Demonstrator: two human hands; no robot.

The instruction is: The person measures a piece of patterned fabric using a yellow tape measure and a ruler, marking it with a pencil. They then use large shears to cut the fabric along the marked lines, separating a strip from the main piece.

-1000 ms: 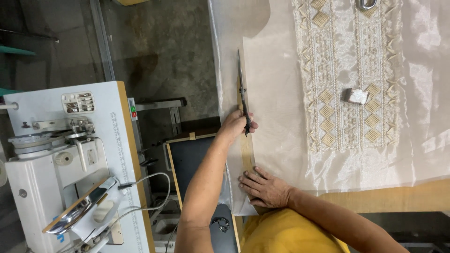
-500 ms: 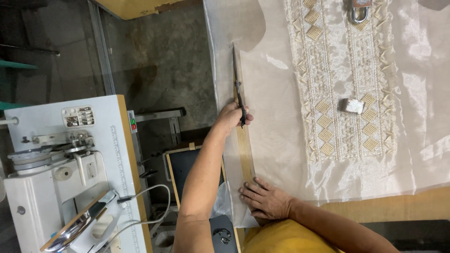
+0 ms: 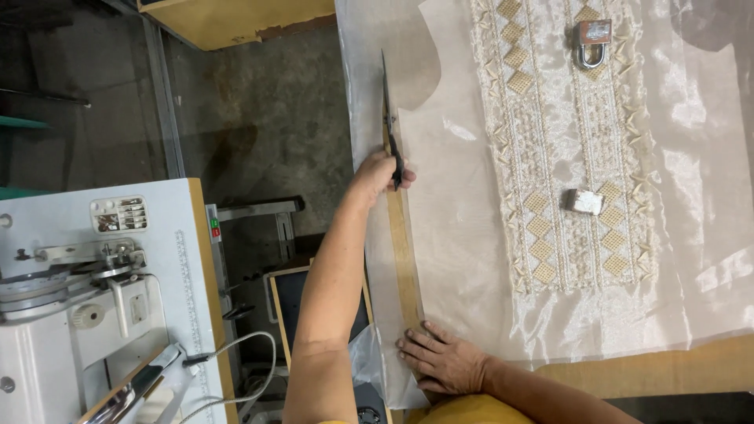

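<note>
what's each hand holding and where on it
The left hand holds scissors by the handles, blades pointing away along the sheer fabric. The right hand grips nothing; it lies flat on the fabric's near edge.

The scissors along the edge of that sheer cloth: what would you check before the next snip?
1. Scissors gripped by left hand: ok.
2. Right hand flat on the sheer fabric, away from the blades: ok.
3. Padlock and metal block weighing down the embroidered panel: ok.
4. Blades run along the fabric's left edge: ok.
5. Blade sharpness: cannot tell.
</note>
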